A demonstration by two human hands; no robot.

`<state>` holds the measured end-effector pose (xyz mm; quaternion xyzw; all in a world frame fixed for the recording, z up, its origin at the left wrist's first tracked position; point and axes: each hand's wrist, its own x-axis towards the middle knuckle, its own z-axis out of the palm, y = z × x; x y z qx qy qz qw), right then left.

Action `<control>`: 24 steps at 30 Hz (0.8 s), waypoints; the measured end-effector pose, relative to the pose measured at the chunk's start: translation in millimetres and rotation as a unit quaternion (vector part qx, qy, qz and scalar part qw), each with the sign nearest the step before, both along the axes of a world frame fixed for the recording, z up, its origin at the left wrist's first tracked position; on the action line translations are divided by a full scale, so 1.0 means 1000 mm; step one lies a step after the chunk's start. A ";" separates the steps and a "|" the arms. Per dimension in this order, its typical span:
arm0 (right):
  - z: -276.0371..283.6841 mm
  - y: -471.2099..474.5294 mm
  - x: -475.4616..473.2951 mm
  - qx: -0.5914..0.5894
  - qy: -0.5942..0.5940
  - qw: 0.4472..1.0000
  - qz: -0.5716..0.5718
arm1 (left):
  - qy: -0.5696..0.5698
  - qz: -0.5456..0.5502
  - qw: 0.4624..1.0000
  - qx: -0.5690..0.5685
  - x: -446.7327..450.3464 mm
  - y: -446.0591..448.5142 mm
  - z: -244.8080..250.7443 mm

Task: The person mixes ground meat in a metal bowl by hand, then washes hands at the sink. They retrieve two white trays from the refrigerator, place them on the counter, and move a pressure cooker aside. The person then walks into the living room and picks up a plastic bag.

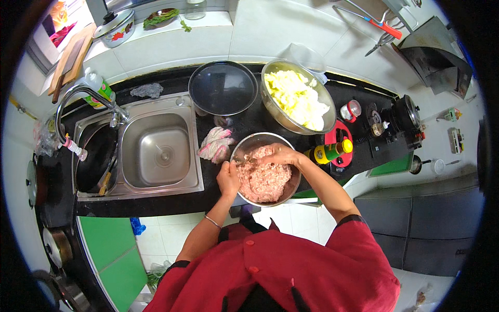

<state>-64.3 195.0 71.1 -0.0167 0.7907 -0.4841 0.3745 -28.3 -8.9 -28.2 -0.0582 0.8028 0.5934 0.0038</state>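
Observation:
A stainless steel bowl (294,183) with raw minced meat (267,181) in it stands at the counter's front edge. My left hand (229,178) grips its left rim, thumb on top. Inside the bowl, at its upper part, my right hand (275,153) has its fingers curled on some of the mince. Behind it to the right, a large metal colander (273,102) holds chopped pale-green cabbage (296,99). A crumpled cloth (216,144) with pink marks lies left of the bowl. To the right a bottle (327,153) with a yellow cap lies tilted over a red tray (343,134).
At left is a steel sink (156,156) with a curved faucet (84,90) and a black wok (95,160) in its smaller basin. A round black tray (223,87) sits behind the cloth. A red-lidded jar (351,110) and a black pot (406,111) stand at right.

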 end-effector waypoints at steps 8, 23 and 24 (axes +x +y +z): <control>0.016 -0.034 0.092 0.301 0.443 0.842 0.069 | 0.018 0.004 1.000 0.023 -0.002 0.002 -0.004; -0.011 -0.020 0.113 0.163 0.329 0.912 -0.184 | 0.030 -0.016 0.999 0.008 -0.004 0.000 -0.017; -0.012 -0.004 0.114 0.111 0.332 0.902 -0.251 | 0.042 -0.015 0.999 0.005 -0.003 0.000 -0.015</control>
